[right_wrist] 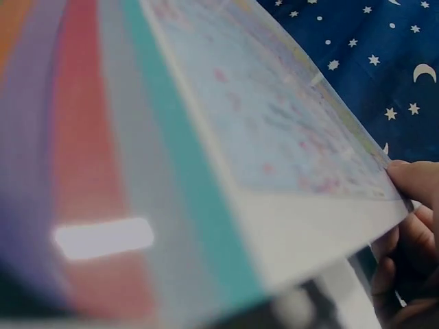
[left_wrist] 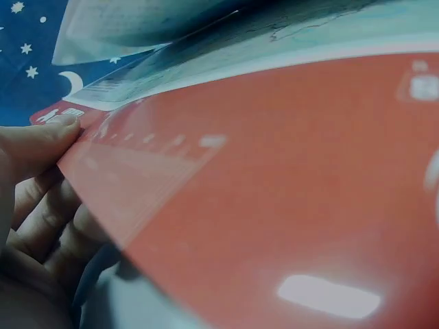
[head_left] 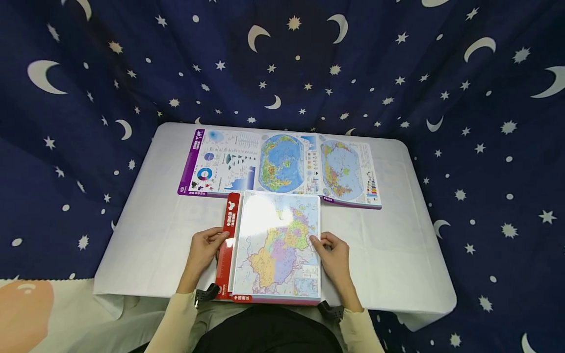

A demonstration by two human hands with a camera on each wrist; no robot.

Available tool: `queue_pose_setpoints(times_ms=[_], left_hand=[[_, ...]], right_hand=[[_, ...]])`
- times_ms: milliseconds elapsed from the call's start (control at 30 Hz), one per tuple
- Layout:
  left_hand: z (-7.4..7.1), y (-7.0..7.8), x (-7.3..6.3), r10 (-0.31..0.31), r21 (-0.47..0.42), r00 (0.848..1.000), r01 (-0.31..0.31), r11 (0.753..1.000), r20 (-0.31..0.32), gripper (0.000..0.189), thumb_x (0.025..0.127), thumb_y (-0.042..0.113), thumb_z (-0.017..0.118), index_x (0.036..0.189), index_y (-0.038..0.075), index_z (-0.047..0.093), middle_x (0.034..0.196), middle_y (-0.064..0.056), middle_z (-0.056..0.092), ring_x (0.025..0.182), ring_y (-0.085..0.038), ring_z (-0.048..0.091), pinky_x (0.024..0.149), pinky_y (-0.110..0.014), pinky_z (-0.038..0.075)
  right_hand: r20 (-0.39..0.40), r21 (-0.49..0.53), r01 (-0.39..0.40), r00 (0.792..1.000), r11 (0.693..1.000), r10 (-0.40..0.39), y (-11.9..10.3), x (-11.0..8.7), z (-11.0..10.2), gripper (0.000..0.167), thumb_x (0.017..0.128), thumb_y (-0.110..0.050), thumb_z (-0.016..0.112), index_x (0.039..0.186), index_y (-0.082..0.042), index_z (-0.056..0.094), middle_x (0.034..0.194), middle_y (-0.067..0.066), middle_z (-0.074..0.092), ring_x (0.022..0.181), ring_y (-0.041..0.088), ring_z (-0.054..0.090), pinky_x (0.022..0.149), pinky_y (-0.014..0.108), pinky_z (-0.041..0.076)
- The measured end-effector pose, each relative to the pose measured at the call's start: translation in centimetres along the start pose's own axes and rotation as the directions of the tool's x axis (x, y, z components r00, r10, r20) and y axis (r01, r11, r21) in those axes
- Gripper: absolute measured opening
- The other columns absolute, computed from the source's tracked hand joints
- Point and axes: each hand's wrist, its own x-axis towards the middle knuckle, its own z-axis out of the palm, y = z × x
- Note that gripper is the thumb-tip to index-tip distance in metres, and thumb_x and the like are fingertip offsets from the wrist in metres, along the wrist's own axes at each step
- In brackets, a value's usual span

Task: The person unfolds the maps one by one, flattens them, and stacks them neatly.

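Note:
A red-edged folding map of glossy panels, with a coloured map of China on top, is at the table's near side. My left hand pinches its red left strip, thumb on top and fingers beneath, as the left wrist view shows at the strip's edge. At the opposite side my right hand pinches the right edge, thumb over the panel. In the right wrist view, coloured bands line the panels beside the map face. The sheets look bowed and partly fanned apart in the left wrist view.
Behind it, a purple-edged world map lies unfolded across the white-covered table, its front edge meeting the red one's top edge. A dark blue curtain with moons and stars surrounds the table. Black wrist straps sit at both cuffs.

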Motion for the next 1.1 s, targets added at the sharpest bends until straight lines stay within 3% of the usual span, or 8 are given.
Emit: queue_pose_setpoints(times_ms=[200,500,667,833,900,1100], left_hand=[[-0.4,0.2,-0.1,-0.022,-0.015,1.0,0.022,1.0,-0.014,0.031,0.097,0.019,0.079,0.116,-0.006,0.076,0.092,-0.028,0.077,0.06,-0.013,0.07,0.05,-0.028,0.056],[-1.2,0.5,-0.1,-0.057,0.035,0.998,0.058,0.998,-0.029,0.029,0.099,0.014,0.076,0.118,-0.008,0.075,0.096,-0.029,0.077,0.065,-0.013,0.073,0.055,-0.028,0.059],[-1.5,2.5,-0.5,-0.057,0.077,0.998,0.058,0.995,-0.013,0.029,0.1,0.009,0.073,0.119,-0.013,0.072,0.097,-0.032,0.076,0.067,-0.016,0.074,0.057,-0.029,0.059],[-2.2,1.2,-0.4,-0.042,0.067,0.999,0.043,0.997,-0.023,0.035,0.099,0.021,0.077,0.118,-0.008,0.075,0.098,-0.028,0.078,0.069,-0.016,0.075,0.058,-0.031,0.061],[-2.4,0.1,-0.2,-0.041,0.064,0.999,0.043,0.997,-0.031,0.038,0.098,0.027,0.078,0.118,-0.005,0.076,0.098,-0.026,0.078,0.069,-0.016,0.075,0.059,-0.032,0.061],[-3.2,-0.1,-0.3,-0.027,0.091,0.999,0.031,0.995,-0.04,0.036,0.098,0.025,0.078,0.118,-0.004,0.076,0.097,-0.025,0.078,0.069,-0.012,0.075,0.06,-0.03,0.061]], right_hand=[[-0.006,0.01,0.016,1.0,1.0,-0.016,-0.2,0.1,-0.7,0.019,0.095,-0.026,0.081,0.083,-0.014,0.074,0.066,0.004,0.069,0.053,0.018,0.043,0.056,0.027,0.033],[-0.03,0.007,0.041,0.999,0.999,-0.041,-0.9,0.4,-1.9,0.015,0.095,-0.016,0.081,0.084,-0.008,0.074,0.065,0.012,0.069,0.052,0.02,0.04,0.054,0.031,0.028],[-0.037,-0.017,0.035,0.999,0.999,-0.036,-2.4,0.4,-2.3,0.015,0.096,-0.008,0.078,0.084,-0.001,0.073,0.066,0.017,0.068,0.053,0.025,0.038,0.055,0.032,0.028],[-0.031,-0.01,0.049,0.998,0.999,-0.05,-4.5,0.2,-2.9,0.015,0.095,-0.007,0.078,0.085,0.002,0.072,0.067,0.019,0.069,0.056,0.024,0.045,0.057,0.033,0.031],[-0.033,-0.006,0.046,0.998,0.999,-0.046,-4.3,0.3,-3.1,0.015,0.095,-0.008,0.078,0.085,0.001,0.073,0.066,0.018,0.069,0.057,0.025,0.047,0.058,0.034,0.033],[-0.05,-0.042,0.037,0.998,0.998,-0.039,-4.0,0.3,-3.6,0.014,0.096,-0.009,0.078,0.086,-0.001,0.073,0.066,0.016,0.069,0.056,0.023,0.046,0.058,0.033,0.034]])
